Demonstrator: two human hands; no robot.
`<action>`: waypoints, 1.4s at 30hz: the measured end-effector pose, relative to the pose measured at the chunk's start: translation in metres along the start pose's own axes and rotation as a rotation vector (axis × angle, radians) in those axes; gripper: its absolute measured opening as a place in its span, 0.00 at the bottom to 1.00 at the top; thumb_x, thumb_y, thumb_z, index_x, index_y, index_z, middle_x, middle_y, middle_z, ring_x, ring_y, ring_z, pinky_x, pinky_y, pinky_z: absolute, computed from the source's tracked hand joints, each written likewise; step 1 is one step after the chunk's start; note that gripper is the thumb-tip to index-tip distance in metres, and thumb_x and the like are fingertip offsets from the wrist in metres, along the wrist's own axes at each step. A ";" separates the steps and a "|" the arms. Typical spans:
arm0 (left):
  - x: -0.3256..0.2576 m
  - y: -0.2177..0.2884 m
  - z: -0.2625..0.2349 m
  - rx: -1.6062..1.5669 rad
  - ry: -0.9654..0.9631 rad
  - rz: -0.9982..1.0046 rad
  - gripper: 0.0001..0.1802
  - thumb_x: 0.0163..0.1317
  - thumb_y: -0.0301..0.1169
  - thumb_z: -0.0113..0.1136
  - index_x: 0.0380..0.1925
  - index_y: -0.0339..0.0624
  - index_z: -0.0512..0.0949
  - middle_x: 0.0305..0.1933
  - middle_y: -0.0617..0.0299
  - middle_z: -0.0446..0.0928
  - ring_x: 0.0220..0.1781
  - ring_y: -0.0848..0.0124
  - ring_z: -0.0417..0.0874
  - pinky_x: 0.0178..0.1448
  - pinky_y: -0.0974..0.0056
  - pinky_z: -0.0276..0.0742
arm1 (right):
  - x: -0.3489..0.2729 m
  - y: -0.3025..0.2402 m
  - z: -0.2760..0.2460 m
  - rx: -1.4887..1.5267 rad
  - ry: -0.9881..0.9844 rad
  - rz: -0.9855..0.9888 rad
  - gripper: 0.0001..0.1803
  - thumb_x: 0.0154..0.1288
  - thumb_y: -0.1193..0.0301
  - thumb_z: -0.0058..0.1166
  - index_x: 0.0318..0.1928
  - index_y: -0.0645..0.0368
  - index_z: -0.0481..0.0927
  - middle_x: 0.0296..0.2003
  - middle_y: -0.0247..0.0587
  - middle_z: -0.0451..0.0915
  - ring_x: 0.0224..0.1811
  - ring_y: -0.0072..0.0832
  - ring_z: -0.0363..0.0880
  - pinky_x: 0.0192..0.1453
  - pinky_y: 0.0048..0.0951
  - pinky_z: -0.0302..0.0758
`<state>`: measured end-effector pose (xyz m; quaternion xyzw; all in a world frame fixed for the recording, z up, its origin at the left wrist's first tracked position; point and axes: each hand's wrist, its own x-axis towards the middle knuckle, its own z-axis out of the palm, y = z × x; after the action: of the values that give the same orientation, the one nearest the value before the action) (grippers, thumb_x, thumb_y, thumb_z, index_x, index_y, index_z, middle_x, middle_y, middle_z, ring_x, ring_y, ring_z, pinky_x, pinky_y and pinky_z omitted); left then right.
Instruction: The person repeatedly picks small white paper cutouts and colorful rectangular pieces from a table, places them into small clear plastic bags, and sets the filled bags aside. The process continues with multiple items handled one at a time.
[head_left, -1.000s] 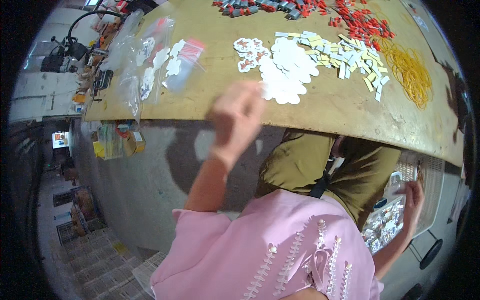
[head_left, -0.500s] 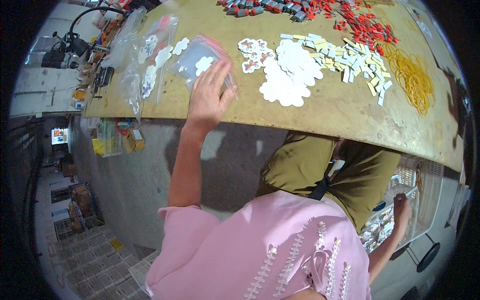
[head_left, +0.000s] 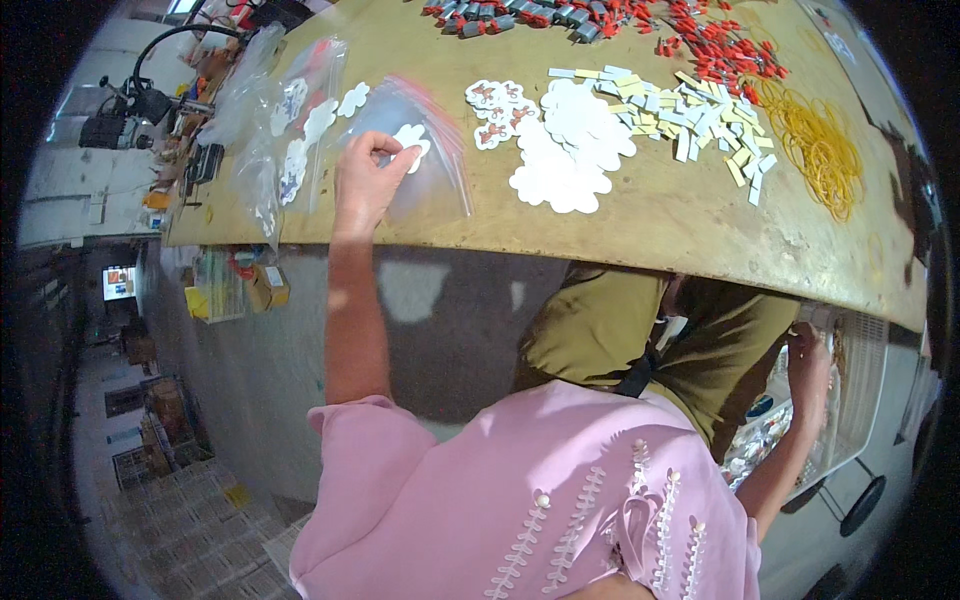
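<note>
My left hand (head_left: 372,180) is over the near left of the table, thumb and forefinger pinched on the edge of a white cloud-shaped card (head_left: 412,142). Under this card spreads a fanned stack of clear zip bags (head_left: 430,190) with red-edged tops. My right hand (head_left: 808,352) is low at the right, beside my knee and above a white plastic basket (head_left: 862,365). Its fingers are curled closed; whatever they hold, if anything, cannot be made out. A pile of white scalloped cards (head_left: 570,165) lies right of the bags, next to a few printed ones (head_left: 498,110).
Yellow and white small blocks (head_left: 690,115) lie scattered right of the cards. Beyond are grey motors (head_left: 490,18) and red-tipped parts (head_left: 730,60). Yellow rubber bands (head_left: 815,150) heap at the right. Filled clear bags (head_left: 310,120) lie left. The table's near edge (head_left: 650,268) runs above my lap.
My left hand has gone from lying flat on the bags to a pinch at the card, shifting left. The bags have fanned out. My right hand has risen from the basket toward the table edge.
</note>
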<state>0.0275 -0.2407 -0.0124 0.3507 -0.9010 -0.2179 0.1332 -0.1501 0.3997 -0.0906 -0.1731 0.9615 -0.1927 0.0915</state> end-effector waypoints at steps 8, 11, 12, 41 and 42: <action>-0.006 0.013 0.001 0.071 0.077 0.093 0.31 0.54 0.46 0.84 0.48 0.36 0.83 0.48 0.50 0.84 0.54 0.56 0.84 0.62 0.53 0.79 | -0.006 -0.013 -0.005 -0.057 -0.073 0.084 0.12 0.75 0.77 0.56 0.54 0.62 0.86 0.45 0.62 0.87 0.49 0.61 0.87 0.46 0.52 0.82; 0.000 0.016 0.003 -0.110 0.104 0.137 0.25 0.57 0.38 0.83 0.48 0.36 0.83 0.46 0.55 0.85 0.49 0.65 0.86 0.55 0.59 0.82 | -0.007 -0.011 -0.003 -0.012 -0.055 0.061 0.13 0.73 0.79 0.56 0.55 0.62 0.86 0.45 0.62 0.87 0.50 0.60 0.87 0.48 0.51 0.82; 0.004 0.013 0.003 -0.229 0.097 0.109 0.22 0.59 0.35 0.82 0.47 0.36 0.83 0.45 0.58 0.86 0.47 0.68 0.85 0.53 0.61 0.82 | -0.006 -0.013 -0.004 -0.029 -0.063 0.049 0.14 0.73 0.80 0.55 0.55 0.62 0.86 0.45 0.62 0.87 0.50 0.60 0.87 0.49 0.51 0.82; -0.163 0.100 0.044 -0.368 0.249 0.635 0.12 0.68 0.24 0.72 0.50 0.37 0.89 0.53 0.50 0.90 0.56 0.57 0.92 0.58 0.57 0.90 | -0.022 -0.139 -0.005 0.664 -0.081 -0.093 0.05 0.74 0.78 0.65 0.47 0.64 0.88 0.36 0.39 0.90 0.36 0.22 0.87 0.41 0.26 0.83; -0.168 0.127 0.047 -0.337 0.194 0.792 0.13 0.63 0.25 0.74 0.48 0.36 0.89 0.50 0.51 0.91 0.53 0.57 0.93 0.57 0.58 0.91 | -0.030 -0.159 -0.004 0.896 -0.275 -0.020 0.05 0.75 0.76 0.65 0.46 0.64 0.88 0.36 0.37 0.90 0.35 0.21 0.87 0.40 0.24 0.84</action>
<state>0.0569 -0.0274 -0.0065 -0.0295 -0.9011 -0.2601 0.3458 -0.0762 0.2740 -0.0197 -0.1498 0.7608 -0.5651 0.2817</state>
